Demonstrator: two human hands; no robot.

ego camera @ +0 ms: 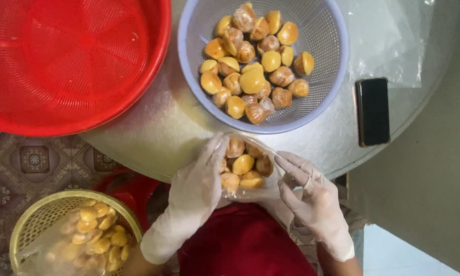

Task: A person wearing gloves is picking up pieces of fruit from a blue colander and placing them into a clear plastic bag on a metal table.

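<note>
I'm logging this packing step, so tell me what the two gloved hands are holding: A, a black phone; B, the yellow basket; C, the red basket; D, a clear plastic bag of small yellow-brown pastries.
D: the left hand and right hand grip a clear plastic bag holding small yellow-brown pastries.
</note>
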